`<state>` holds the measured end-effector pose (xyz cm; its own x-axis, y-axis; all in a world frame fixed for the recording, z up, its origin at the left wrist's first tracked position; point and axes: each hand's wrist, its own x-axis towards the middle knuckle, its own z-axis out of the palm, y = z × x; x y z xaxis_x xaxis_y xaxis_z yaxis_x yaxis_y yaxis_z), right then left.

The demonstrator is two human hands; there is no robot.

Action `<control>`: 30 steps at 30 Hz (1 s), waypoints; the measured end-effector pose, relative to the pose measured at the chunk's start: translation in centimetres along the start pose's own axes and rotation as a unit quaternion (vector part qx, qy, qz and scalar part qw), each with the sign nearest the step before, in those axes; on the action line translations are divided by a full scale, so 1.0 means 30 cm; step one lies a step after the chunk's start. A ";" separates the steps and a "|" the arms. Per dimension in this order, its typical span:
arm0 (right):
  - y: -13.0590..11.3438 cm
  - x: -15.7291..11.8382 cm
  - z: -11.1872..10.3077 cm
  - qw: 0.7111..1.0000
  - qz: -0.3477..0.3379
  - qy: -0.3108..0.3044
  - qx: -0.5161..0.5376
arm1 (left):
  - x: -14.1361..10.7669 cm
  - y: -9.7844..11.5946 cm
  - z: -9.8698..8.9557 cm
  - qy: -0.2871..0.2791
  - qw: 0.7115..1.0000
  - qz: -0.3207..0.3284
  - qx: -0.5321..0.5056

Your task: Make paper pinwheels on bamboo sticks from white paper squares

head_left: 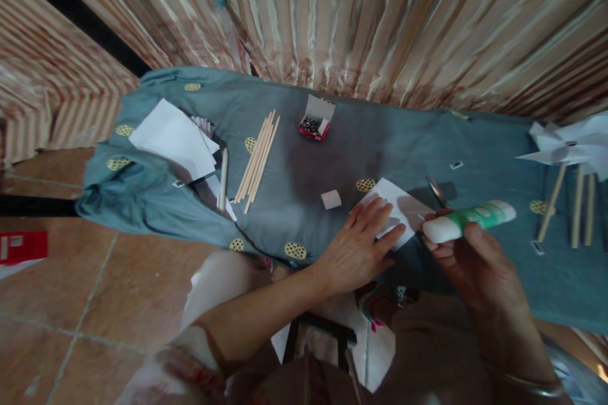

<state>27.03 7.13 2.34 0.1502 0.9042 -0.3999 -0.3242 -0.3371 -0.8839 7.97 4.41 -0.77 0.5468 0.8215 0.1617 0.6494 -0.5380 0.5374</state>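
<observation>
My left hand point(355, 245) rests with its fingers spread on a small sheet of white paper point(396, 199) near the table's front edge. In my right hand point(484, 266) is a green and white glue stick point(481, 218), gripped between thumb and fingers and lying nearly level. Its white end points left, close to the paper's right corner; I cannot tell whether it touches. A short white cap point(331, 199) lies left of the paper. Just behind the paper a thin metal blade point(436, 191) shows, partly hidden by the paper and hand.
Several wooden sticks point(258, 161) and an open red box of small metal pieces point(314, 125) lie on the green-blue cloth point(380, 133). White paper sheets point(173, 139) and a pale rod point(223, 180) are left. White paper pinwheels point(570, 142) on sticks lie right.
</observation>
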 end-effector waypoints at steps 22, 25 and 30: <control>-0.151 -0.033 0.063 0.996 -0.008 0.012 -0.092 | -0.019 -0.006 -0.024 0.013 0.999 0.001 0.029; -0.167 -0.025 0.086 0.995 -0.053 -0.008 -0.081 | -0.025 -0.011 -0.022 0.013 1.000 -0.004 0.026; -0.095 0.012 0.060 0.998 -0.057 -0.019 -0.018 | -0.038 -0.011 -0.015 0.008 0.999 0.001 0.034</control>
<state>26.31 8.89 5.15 0.1486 0.9462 -0.2874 -0.2722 -0.2402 -0.9318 6.89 3.74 -0.76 0.5408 0.8225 0.1759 0.6822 -0.5513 0.4803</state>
